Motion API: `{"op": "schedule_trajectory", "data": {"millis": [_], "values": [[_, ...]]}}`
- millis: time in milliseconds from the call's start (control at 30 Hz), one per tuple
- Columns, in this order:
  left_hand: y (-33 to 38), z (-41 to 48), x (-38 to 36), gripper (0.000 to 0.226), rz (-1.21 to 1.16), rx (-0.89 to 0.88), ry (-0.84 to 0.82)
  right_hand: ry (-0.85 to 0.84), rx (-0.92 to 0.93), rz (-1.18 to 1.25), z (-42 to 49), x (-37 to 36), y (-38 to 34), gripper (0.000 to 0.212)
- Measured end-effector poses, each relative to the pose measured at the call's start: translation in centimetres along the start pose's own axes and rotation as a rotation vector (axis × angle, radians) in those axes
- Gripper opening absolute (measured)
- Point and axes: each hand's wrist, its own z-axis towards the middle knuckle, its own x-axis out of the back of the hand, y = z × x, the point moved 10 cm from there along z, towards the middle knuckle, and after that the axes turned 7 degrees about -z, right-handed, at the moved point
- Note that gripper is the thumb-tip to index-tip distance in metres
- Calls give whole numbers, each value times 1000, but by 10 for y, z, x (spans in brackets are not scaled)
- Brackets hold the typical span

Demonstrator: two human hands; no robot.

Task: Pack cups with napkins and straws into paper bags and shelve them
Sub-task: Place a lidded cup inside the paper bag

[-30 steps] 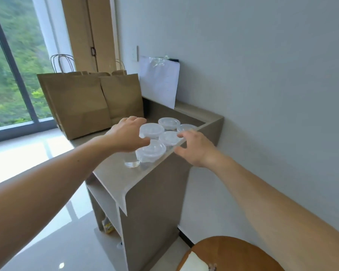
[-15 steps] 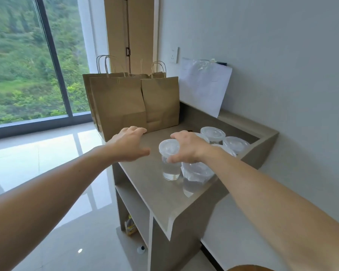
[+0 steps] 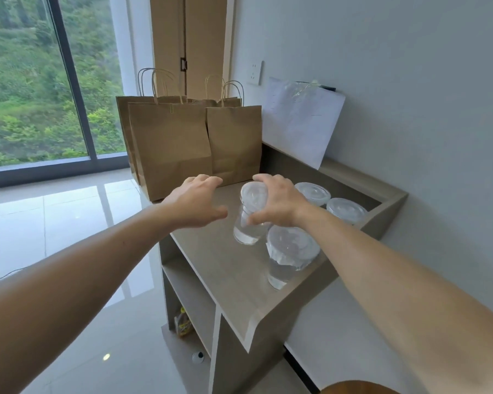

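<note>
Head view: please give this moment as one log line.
right hand: grips cup at lid | left hand: empty, beside cup | paper bags: upright behind | cup not yet bagged

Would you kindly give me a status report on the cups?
Right grip holds lidded cup by its top. Left grip open, beside it. Paper bags stand behind, unblocked.

We're in a bright, modern room, home or small office, hard to call which. A floor-to-ceiling window [image 3: 26, 81] looks onto a green hillside, glossy white floor tiles [image 3: 54, 223] catch the light, and a wall socket [image 3: 254, 73] sits on the plain wall. A grey wood-grain table [image 3: 225, 265] with open shelves [image 3: 188, 282] carries brown paper bags [image 3: 171, 149] and lidded clear cups [image 3: 292, 248], so it reads as a drinks-packing corner.
</note>
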Motion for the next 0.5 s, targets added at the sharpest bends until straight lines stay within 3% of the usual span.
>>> {"op": "schedule_trajectory", "data": {"millis": [267, 367, 500], "values": [[116, 16, 3, 72, -46, -202, 38, 504, -132, 139, -95, 140, 72, 98], [185, 11, -19, 72, -62, -334, 5, 576, -255, 120, -158, 167, 120, 99], [278, -7, -70, 71, -84, -501, -97, 551, -469, 126, -253, 169, 190, 97]]}}
